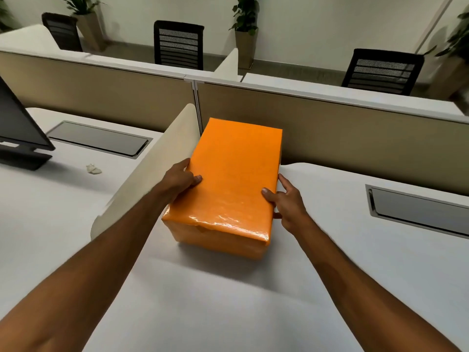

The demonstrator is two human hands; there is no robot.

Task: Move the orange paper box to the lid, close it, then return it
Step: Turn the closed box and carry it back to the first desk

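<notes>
The orange box (229,179) sits closed on the white desk (253,301), its lid on, the far end close to the beige partition (330,128) and its left side just beside a cream curved divider (157,163). The glossy wrap is wrinkled along the near edge.

The left hand (179,179) grips the box's left side, thumb lying on the top face and the fingers (186,162) curled round the upper left edge. The right hand (285,201) holds the right side, thumb on the top face, the other fingers spread against the side wall. Both forearms reach in from the bottom corners.

To the left, past the divider, a monitor (17,123) stands on the neighbouring desk with a crumpled scrap of paper (93,169) near it. A grey cable hatch (418,212) is set into the desk to the right. Black chairs (179,44) and potted plants (245,19) stand beyond the partition.
</notes>
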